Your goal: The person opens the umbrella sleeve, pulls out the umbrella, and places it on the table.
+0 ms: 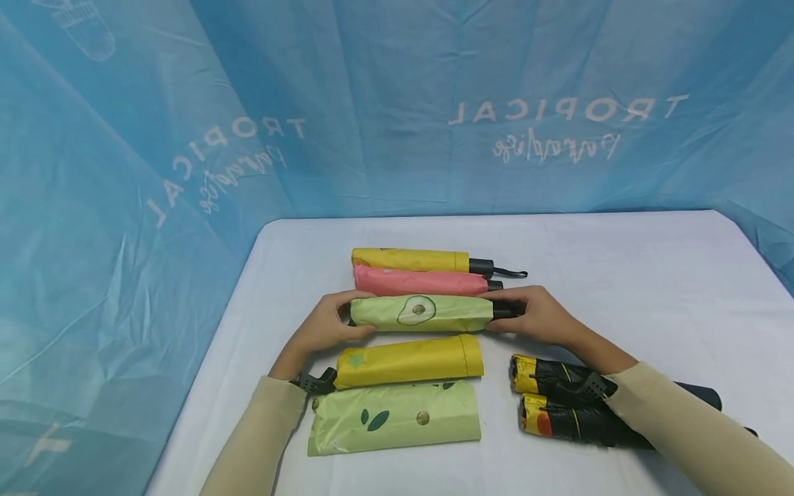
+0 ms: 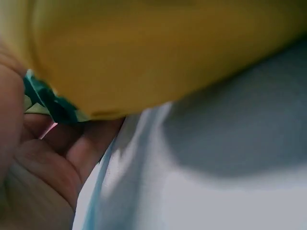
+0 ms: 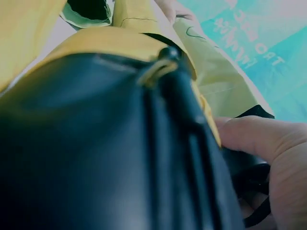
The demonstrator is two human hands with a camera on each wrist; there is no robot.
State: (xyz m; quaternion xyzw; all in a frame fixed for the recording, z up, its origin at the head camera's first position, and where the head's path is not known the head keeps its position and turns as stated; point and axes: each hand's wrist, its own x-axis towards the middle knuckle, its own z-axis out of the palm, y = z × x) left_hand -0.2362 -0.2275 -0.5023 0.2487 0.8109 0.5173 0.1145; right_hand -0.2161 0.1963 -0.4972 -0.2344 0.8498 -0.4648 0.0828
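A folded green umbrella with an avocado print [image 1: 384,313] lies crosswise between both hands in the head view. The left hand [image 1: 329,322] grips its left end, thumb below and fingers above. At its black handle end, the right hand [image 1: 540,317] holds it with thumb and fingers on either side. Just behind it is a pink umbrella [image 1: 422,282]; nearer the body lies a yellow umbrella [image 1: 409,362]. In the left wrist view the left hand [image 2: 53,163] is partly hidden by yellow fabric [image 2: 144,57]. The right hand [image 3: 283,153] shows at the right wrist view's edge.
A yellow umbrella with a black handle [image 1: 409,260] lies farthest back. Nearest the body is a green one with leaves [image 1: 397,417]. Two black and yellow umbrellas [image 1: 561,372] lie under the right forearm on the white table [image 1: 620,275]. Blue printed sheets [image 1: 384,103] hang behind and at left.
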